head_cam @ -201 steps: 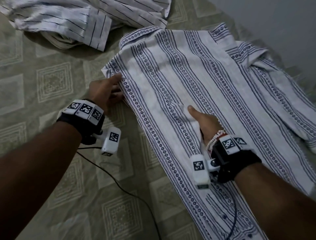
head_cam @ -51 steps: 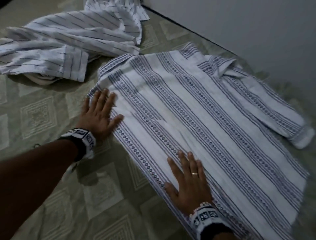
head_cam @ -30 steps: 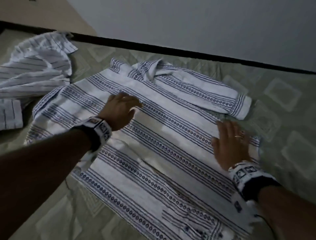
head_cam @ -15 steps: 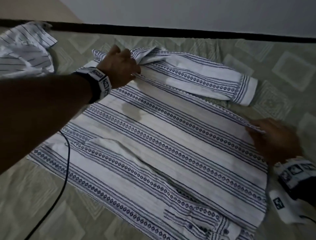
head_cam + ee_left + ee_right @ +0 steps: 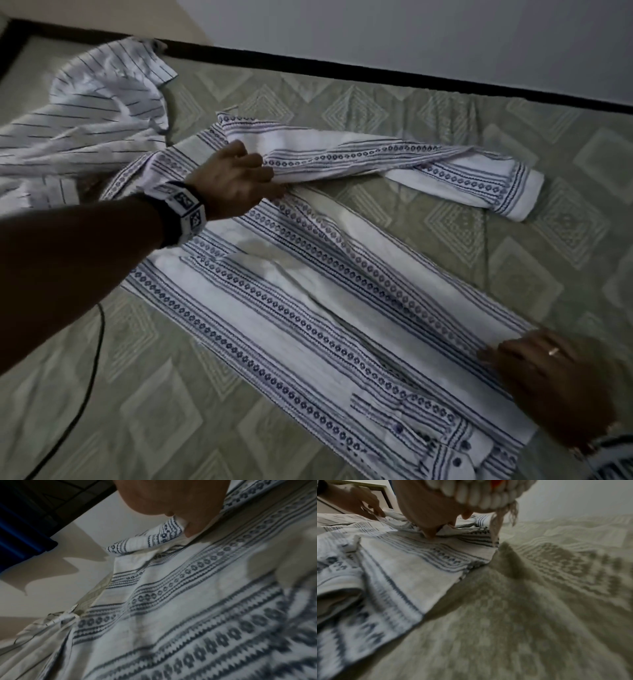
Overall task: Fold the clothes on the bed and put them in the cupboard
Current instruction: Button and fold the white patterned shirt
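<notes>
Left hand (image 5: pixel 233 181) pinching patterned shirt (image 5: pixel 308 308) near its shoulder, right hand (image 5: pixel 561 383) gripping its side edge; no legible writing

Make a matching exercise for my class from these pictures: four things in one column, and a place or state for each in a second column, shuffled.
Things
1. patterned shirt
2. pinstriped shirt
3. left hand
4. right hand

Places or states
A. crumpled at the far left of the bed
B. grips the fabric by the sleeve's top
C. holds the side edge near the hem
D. spread on the bed, one sleeve stretched out sideways

Pairs: 1-D, 2-A, 3-B, 4-C
</notes>
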